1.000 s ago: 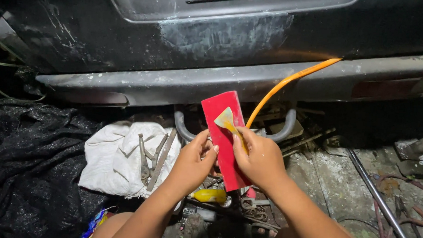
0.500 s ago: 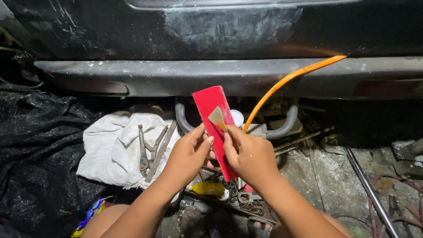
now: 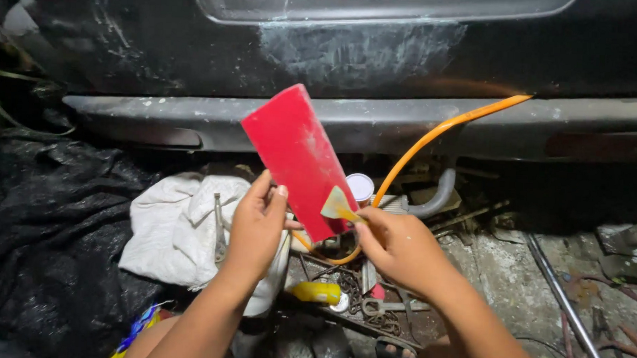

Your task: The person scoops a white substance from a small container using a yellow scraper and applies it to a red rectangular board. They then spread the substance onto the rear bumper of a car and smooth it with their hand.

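Since the earlier frame the red card had risen and tilted left, its top now against the dark car body. The left hand gripped the card's near left edge, fingers closed on it. The right hand pinched a small yellowish scraper against the card's near right corner. An orange hose ran behind, a white cloth lay left.

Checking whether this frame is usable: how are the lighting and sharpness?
Head view: a harsh light near the camera brightens the red board, both hands and the white cloth; left side and under-car area fall into deep shadow; centre is sharp, no obvious motion blur.
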